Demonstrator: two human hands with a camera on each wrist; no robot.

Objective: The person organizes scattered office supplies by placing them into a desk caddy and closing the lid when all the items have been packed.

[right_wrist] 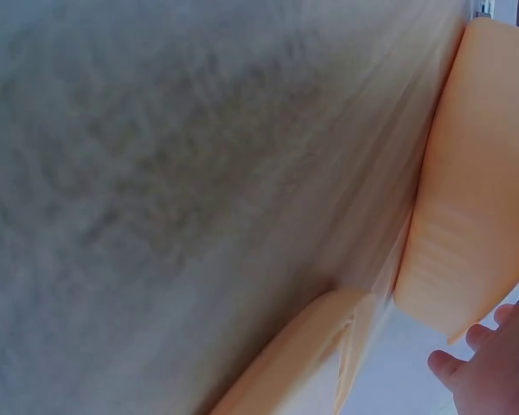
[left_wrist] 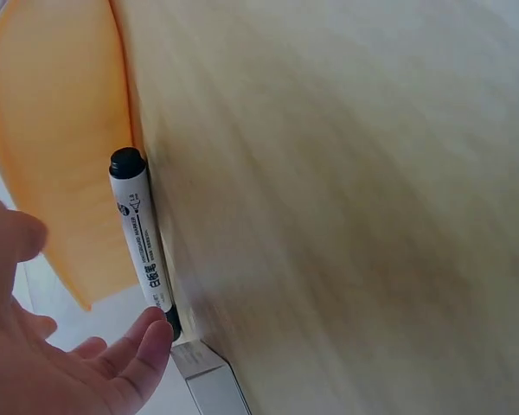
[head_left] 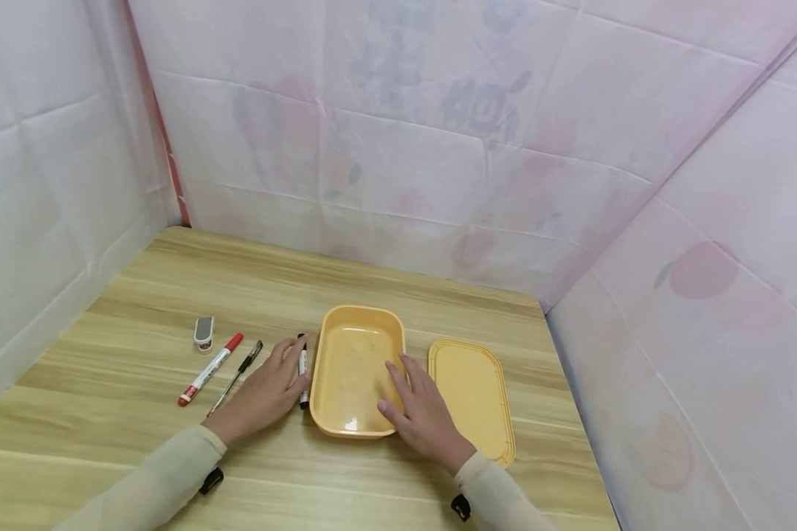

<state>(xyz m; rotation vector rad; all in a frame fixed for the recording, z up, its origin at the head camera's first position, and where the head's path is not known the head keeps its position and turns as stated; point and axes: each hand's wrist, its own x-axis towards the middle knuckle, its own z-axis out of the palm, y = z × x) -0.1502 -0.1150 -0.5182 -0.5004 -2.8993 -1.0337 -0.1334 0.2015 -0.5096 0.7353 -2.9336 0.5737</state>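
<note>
A black-capped whiteboard marker lies on the table along the left side of the yellow plastic box. My left hand is beside this marker, thumb and fingers spread around it; in the left wrist view the fingertips are close to its lower end, not curled round it. The box is uncovered, with nothing inside. Over its right rim hovers my right hand, its fingers loosely spread and holding nothing. Flat on the table to the right is the yellow lid, partly behind that hand.
Left of my left hand lie a black pen, a red-capped marker and a small grey-and-white oblong item. Patterned pale cloth walls enclose the table's back and sides.
</note>
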